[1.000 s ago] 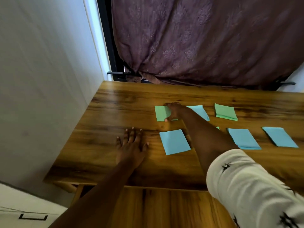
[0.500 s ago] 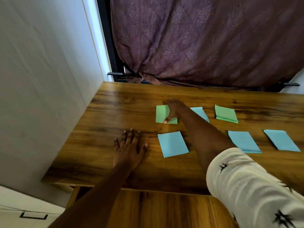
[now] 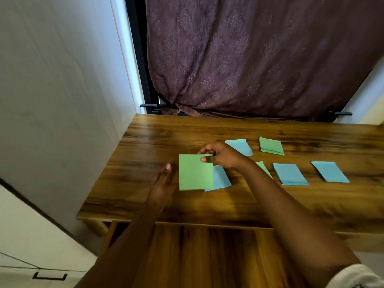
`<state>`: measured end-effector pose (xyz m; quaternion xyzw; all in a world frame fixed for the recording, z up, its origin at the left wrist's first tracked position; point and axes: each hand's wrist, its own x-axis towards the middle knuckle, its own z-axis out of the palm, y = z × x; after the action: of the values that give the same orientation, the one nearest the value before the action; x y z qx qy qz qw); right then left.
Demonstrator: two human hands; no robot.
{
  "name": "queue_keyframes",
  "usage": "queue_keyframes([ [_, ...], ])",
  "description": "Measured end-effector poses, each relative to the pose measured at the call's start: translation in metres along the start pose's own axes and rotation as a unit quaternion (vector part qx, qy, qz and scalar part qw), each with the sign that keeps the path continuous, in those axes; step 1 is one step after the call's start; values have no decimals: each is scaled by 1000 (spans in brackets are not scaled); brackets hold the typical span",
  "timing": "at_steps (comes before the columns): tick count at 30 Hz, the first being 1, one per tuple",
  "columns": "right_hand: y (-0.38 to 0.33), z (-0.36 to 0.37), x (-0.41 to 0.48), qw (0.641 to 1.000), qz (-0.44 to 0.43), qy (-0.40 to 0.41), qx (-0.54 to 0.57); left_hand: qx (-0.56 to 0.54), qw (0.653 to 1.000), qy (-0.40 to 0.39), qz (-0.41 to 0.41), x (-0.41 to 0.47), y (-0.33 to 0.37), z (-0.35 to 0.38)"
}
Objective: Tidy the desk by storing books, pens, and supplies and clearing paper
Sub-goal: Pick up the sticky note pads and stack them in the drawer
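Fingers [image 3: 206, 151] of your right hand [image 3: 223, 156] pinch the green sheet [image 3: 195, 173] by its top right corner, holding it over the bench [image 3: 158, 140] and a blue sheet [image 3: 220, 179]. Your left hand [image 3: 164, 183] hovers just beside its left edge, fingers loose, empty.

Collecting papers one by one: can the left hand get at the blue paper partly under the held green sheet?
Probably yes. The left hand is empty and close by; only the green sheet, pinched by the right hand, hangs over part of the blue paper.
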<state>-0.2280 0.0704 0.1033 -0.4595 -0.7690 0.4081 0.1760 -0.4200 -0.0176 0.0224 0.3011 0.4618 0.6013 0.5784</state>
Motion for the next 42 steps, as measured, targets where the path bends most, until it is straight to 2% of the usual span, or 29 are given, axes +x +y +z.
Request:
queue_keyframes([
  [2,-11,18,-17,999,1,-33,-6,-26,994,-70,-84,-14,5,1],
  [4,-16,32,-28,999,4,-42,-6,5,984,-118,-134,-29,4,5],
  [8,-8,36,-37,1000,-9,10,-20,37,988,-44,-141,-48,-7,10],
  [11,16,18,-33,997,25,72,-10,34,989,7,-145,-53,-7,7],
  [13,40,6,-25,990,57,88,-95,50,985,24,-165,-52,-7,6],
  [16,72,2,-11,959,110,1,-260,69,981,37,-175,-48,-12,6],
  [19,85,6,-3,944,135,-79,-291,69,981,54,-175,-43,-15,6],
  [22,87,2,8,931,121,-113,-324,69,978,65,-187,-38,-21,3],
  [25,81,-2,19,904,120,-141,-385,53,977,69,-195,-35,-25,1],
  [31,82,-4,25,889,114,-123,-427,-6,979,61,-192,-35,-29,2],
  [33,86,-4,25,898,117,-102,-411,-12,979,62,-194,-37,-30,2],
  [36,90,1,21,933,137,-52,-329,-21,977,64,-201,-40,-28,3],
  [39,94,6,10,970,129,45,-202,-42,975,55,-212,-43,-26,5],
  [42,85,3,-11,983,129,118,-50,-54,972,41,-226,-48,-24,6],
])
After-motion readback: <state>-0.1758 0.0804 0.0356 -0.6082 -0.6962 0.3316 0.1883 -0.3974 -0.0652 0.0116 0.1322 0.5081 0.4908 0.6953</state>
